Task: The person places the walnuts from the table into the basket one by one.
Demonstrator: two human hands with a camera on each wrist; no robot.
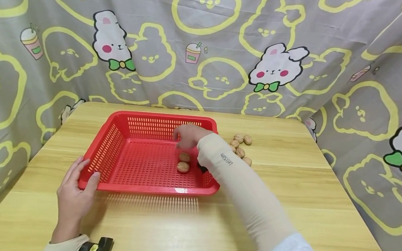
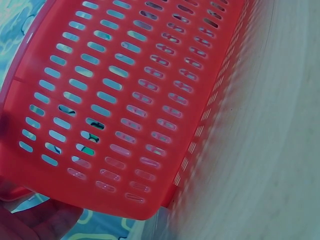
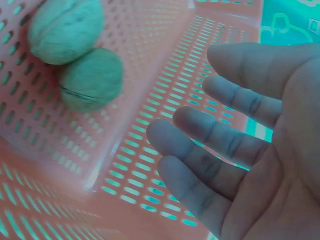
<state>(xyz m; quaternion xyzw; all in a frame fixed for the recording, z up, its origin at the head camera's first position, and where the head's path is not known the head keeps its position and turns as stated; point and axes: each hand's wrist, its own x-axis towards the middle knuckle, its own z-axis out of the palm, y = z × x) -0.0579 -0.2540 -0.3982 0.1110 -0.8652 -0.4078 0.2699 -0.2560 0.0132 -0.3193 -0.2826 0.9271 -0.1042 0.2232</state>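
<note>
Most of the risk seems to sit at the right side of the red basket (image 1: pixel 145 189). Two walnuts (image 1: pixel 183 167) lie touching on its floor, near its right wall, and being rounded they could roll if the basket is tipped or jolted. The left hand (image 1: pixel 75 196) grips the basket's near left corner, thumb over the rim and fingers outside; an uneven pull there could swing or tilt it.

The right hand (image 1: pixel 190 136) is inside the basket, above and beyond the two walnuts, fingers apart and gently bent, holding nothing. A low sweep back could knock them. Its sleeve (image 1: pixel 242 185) crosses the basket's right rim, and a dark piece (image 1: pixel 202 168) under the wrist lies close to that wall, so it might catch and drag the basket.

More loose walnuts (image 1: pixel 240 152) lie on the table (image 1: pixel 323 200), just right of the basket. The forearm hides part of that group, so their number is uncertain; a brush from the sleeve could scatter them.
</note>
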